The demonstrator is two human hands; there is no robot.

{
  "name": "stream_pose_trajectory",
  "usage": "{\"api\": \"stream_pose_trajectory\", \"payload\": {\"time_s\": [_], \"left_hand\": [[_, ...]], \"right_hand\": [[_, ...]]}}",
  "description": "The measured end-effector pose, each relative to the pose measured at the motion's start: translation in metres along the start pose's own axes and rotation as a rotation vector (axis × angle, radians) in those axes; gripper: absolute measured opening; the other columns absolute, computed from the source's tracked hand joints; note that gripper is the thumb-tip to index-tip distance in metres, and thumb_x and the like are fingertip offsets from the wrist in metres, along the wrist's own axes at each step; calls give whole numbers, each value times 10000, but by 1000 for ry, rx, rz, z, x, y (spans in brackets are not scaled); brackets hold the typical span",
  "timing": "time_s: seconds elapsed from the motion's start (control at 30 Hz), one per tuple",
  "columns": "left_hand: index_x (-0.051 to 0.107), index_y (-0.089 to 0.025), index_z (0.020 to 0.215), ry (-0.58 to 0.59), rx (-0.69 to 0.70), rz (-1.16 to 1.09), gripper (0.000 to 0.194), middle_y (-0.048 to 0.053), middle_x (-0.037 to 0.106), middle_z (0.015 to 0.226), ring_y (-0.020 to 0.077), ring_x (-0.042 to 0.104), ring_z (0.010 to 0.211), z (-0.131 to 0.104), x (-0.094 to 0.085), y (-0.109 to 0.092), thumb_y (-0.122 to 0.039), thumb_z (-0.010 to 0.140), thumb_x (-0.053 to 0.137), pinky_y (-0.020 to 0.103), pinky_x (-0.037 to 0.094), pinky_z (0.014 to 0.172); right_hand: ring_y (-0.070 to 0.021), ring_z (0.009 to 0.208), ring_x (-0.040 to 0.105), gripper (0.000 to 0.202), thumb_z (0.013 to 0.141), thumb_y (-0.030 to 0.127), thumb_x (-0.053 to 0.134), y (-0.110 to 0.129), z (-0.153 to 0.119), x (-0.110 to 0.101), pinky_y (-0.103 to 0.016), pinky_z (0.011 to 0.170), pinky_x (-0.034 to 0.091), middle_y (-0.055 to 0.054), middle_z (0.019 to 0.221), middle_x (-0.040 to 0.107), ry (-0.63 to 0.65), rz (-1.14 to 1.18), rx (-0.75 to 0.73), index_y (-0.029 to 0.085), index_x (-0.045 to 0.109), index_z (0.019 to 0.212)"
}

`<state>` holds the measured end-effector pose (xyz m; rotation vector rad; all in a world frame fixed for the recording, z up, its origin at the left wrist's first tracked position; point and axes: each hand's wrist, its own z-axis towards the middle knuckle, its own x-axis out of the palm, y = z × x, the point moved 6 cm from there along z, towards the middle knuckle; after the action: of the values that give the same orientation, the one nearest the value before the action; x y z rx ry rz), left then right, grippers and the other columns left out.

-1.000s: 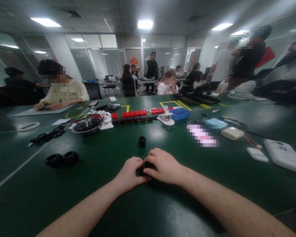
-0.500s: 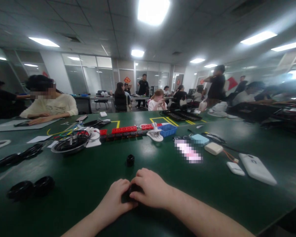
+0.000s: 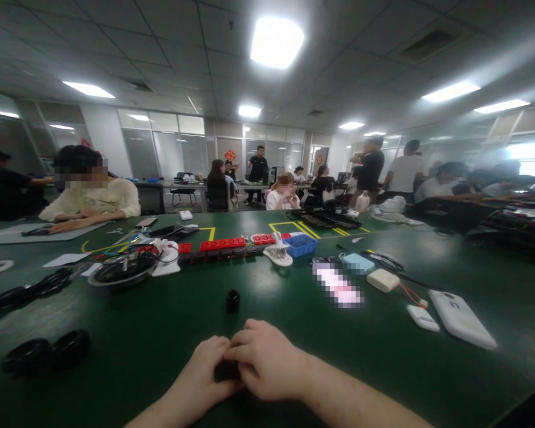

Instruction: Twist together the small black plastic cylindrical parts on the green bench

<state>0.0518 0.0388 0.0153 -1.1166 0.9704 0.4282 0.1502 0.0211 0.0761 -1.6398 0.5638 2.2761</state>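
Observation:
Close in front of me, my left hand point(image 3: 203, 370) and my right hand point(image 3: 267, 361) meet around a black part point(image 3: 226, 371), both with fingers curled on it. Most of the part is covered by my fingers, so its full shape is hidden. Just beyond my fingertips a small black cylinder-like piece point(image 3: 232, 301) stands on the green table point(image 3: 160, 333). Off to the left lie two black wheel-like rings, one ring point(image 3: 27, 357) touching or nearly touching the other ring point(image 3: 71, 349).
Farther back are a metal bowl point(image 3: 120, 274) with black cables, a row of red blocks point(image 3: 223, 244), a white stand-like object point(image 3: 278, 254) and a blue basket point(image 3: 301, 245). A white power bank point(image 3: 463, 319) lies right. A person point(image 3: 91, 193) sits across the table.
My right hand's fingers have drawn closer over the black part, covering more of it. The view has tilted up slightly, so the table things appear lower.

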Motion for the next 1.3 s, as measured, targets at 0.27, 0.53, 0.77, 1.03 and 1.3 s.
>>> {"api": "stream_pose_trajectory", "payload": {"time_s": [0.27,0.53,0.77,1.03,1.3], "left_hand": [[589,-194,825,14,3,17,200,15,567,872,198,501,834,-1,-2,-3,-319,674,633,313,376,760],[512,-177,650,11,12,43,165,-14,529,751,167,485,752,0,-2,-7,-298,669,622,266,352,678],[516,-182,718,-5,16,47,138,-3,534,787,175,478,773,0,0,-1,-275,662,601,275,354,702],[537,-181,721,21,8,17,194,-2,537,790,177,478,775,-1,-3,-6,-362,699,604,274,355,694],[550,-179,752,12,-1,4,225,-2,540,811,174,481,783,-1,-2,1,-376,686,638,273,356,703]], "right_hand": [[-124,672,446,189,732,150,454,3,0,-3,-260,703,322,-1,891,642,35,6,-41,173,612,833],[-125,725,503,244,711,150,457,5,-2,3,-261,771,340,8,894,664,62,94,-69,180,649,857],[-125,654,506,160,667,153,496,7,-2,10,-232,723,376,14,685,650,73,135,-74,171,654,686],[-126,524,456,167,676,190,484,1,-2,-1,-222,534,351,7,536,576,135,-81,47,171,621,582],[-140,540,491,256,751,274,454,-9,-1,1,-253,538,327,-23,569,605,105,-202,131,158,635,613]]}}
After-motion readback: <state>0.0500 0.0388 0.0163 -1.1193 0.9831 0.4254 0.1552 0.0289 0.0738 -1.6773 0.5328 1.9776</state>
